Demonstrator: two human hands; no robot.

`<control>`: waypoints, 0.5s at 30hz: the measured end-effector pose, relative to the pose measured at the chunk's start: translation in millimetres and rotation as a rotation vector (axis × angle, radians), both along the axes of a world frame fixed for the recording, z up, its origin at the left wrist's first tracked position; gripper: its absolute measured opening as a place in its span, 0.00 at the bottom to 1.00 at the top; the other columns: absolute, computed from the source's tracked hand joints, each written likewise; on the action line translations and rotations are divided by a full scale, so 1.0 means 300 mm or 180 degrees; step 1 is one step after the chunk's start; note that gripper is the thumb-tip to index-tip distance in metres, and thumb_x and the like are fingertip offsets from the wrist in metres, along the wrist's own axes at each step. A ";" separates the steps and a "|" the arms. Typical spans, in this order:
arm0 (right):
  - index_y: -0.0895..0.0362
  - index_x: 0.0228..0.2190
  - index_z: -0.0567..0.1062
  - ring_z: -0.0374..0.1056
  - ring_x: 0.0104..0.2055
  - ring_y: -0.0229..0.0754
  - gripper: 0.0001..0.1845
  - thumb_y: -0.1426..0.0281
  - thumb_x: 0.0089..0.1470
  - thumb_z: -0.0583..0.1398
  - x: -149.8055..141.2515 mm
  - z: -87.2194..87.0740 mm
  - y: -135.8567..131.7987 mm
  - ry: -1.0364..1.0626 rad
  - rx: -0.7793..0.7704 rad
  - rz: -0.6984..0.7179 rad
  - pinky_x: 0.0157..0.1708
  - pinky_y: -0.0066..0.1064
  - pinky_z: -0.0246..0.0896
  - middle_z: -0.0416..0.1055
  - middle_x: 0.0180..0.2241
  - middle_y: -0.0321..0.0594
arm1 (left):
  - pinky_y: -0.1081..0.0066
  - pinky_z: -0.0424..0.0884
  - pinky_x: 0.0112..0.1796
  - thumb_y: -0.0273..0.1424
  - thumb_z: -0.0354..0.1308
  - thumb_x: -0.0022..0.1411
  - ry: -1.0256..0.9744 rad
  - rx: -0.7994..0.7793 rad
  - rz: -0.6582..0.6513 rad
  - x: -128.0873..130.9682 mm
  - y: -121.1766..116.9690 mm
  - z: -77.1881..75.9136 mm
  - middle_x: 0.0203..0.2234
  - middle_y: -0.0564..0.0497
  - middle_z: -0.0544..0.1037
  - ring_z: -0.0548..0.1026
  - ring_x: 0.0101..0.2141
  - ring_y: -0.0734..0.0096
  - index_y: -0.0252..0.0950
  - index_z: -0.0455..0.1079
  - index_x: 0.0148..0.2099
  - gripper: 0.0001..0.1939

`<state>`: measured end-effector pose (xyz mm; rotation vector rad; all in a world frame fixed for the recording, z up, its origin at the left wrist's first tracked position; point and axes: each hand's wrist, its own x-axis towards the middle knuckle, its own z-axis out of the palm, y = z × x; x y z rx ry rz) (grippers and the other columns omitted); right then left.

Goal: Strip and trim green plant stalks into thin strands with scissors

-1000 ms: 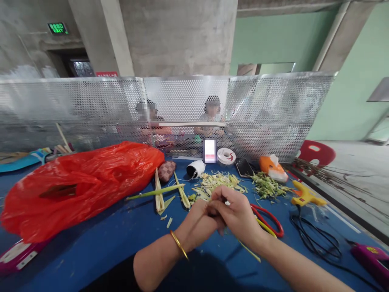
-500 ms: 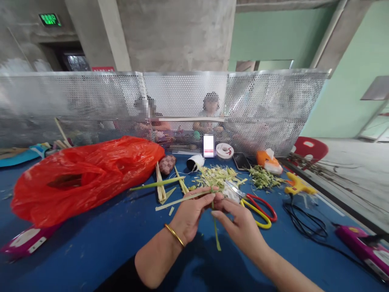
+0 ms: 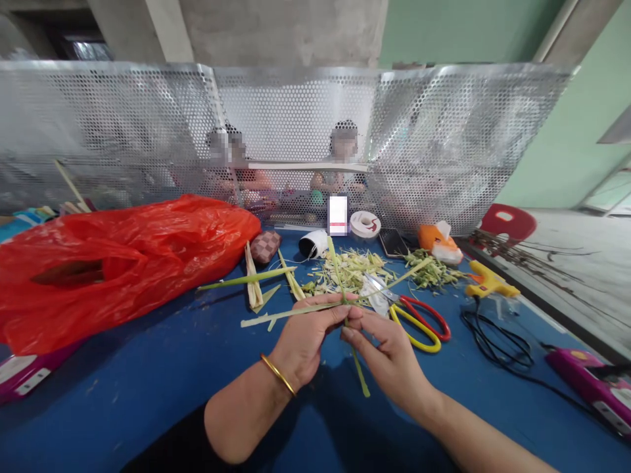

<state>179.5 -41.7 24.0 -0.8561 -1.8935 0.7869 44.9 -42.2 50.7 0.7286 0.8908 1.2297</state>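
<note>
My left hand (image 3: 308, 338), with a gold bangle on its wrist, pinches crossed green leaf strips (image 3: 290, 313) above the blue table (image 3: 162, 387). One strip runs out to the left, another points up and away, a third hangs down toward me. My right hand (image 3: 387, 351) meets the left at the crossing, its fingertips closed on the same strips. Just beyond the hands lie red-and-yellow scissors (image 3: 419, 318) and a pile of leaf trimmings (image 3: 352, 269).
A big red plastic bag (image 3: 118, 259) fills the left. Loose leaf pieces (image 3: 254, 286), a white cup (image 3: 314, 244), tape roll (image 3: 365, 224), phone (image 3: 393, 243), yellow glue gun (image 3: 490, 281) with black cord (image 3: 497, 341) and a purple tool (image 3: 589, 381) lie about. Two people sit behind the perforated metal screen (image 3: 444, 144).
My hands, clasped together a second ago, have parted a little and now show the crossed strips spread out between them. The view has tilted down slightly.
</note>
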 end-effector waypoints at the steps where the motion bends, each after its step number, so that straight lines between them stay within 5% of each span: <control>1: 0.55 0.20 0.65 0.60 0.28 0.39 0.15 0.68 0.59 0.54 -0.003 -0.005 0.000 -0.0028 0.0004 -0.0015 0.31 0.29 0.57 0.62 0.23 0.35 | 0.76 0.68 0.34 0.24 0.67 0.47 0.0011 -0.0021 0.0007 -0.001 0.002 -0.002 0.24 0.48 0.80 0.75 0.28 0.74 0.32 0.79 0.37 0.11; 8: 0.56 0.24 0.68 0.61 0.27 0.37 0.14 0.68 0.60 0.52 0.007 -0.014 0.001 -0.0299 0.0313 -0.0285 0.28 0.28 0.55 0.65 0.23 0.35 | 0.75 0.70 0.35 0.28 0.65 0.51 0.0484 0.0168 -0.0036 -0.030 0.025 -0.006 0.28 0.48 0.81 0.76 0.30 0.73 0.33 0.77 0.39 0.11; 12: 0.56 0.28 0.71 0.64 0.30 0.40 0.12 0.68 0.60 0.53 0.063 0.032 0.035 -0.0228 0.1009 -0.1263 0.33 0.32 0.54 0.69 0.26 0.38 | 0.72 0.71 0.34 0.28 0.64 0.51 0.1080 0.0247 -0.0041 -0.030 0.027 0.000 0.27 0.47 0.80 0.75 0.27 0.73 0.32 0.75 0.43 0.15; 15: 0.54 0.31 0.75 0.66 0.38 0.45 0.09 0.66 0.58 0.56 0.097 0.059 0.076 -0.0427 0.1067 -0.1700 0.42 0.38 0.53 0.72 0.32 0.41 | 0.74 0.70 0.31 0.29 0.64 0.50 0.1282 0.0141 -0.0359 -0.012 0.019 -0.004 0.26 0.47 0.80 0.73 0.24 0.75 0.31 0.76 0.40 0.13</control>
